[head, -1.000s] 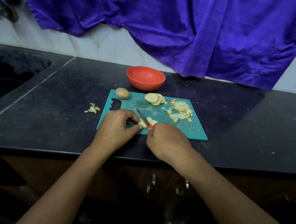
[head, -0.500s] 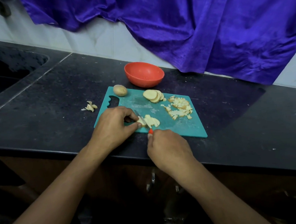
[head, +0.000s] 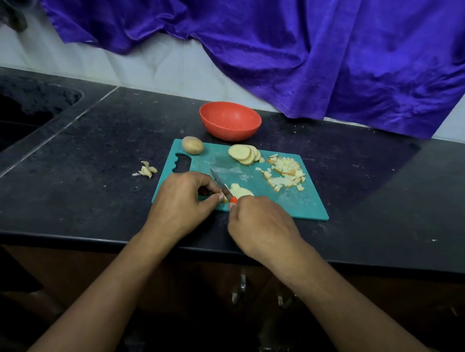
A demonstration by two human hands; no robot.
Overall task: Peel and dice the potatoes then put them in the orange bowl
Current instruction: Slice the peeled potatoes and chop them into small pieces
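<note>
Orange plastic peeks out of the right hand (head: 260, 222), whose grip is clamped round the handle of a small knife (head: 221, 186). The blade rests against a pale potato piece (head: 240, 192) at the near edge of the teal cutting board (head: 294, 202). The left hand (head: 181, 202) sits just beside the blade, its grip pinched on the left end of that piece between thumb and curled fingers. Farther in on the board lie a fanned stack of potato slices (head: 243, 153) and, toward its right side, a heap of diced potato (head: 286, 173). A whole unpeeled potato (head: 192, 145) sits at the board's far left corner. The orange bowl (head: 230, 120) stands just beyond the board's far edge. Left of the board, a few peel scraps (head: 146, 170) lie on the black speckled tabletop (head: 92, 188). Well to the board's left is a dark sink (head: 13, 120), and behind the board a pale tiled wall (head: 152, 64) is draped with purple cloth (head: 300, 51).
</note>
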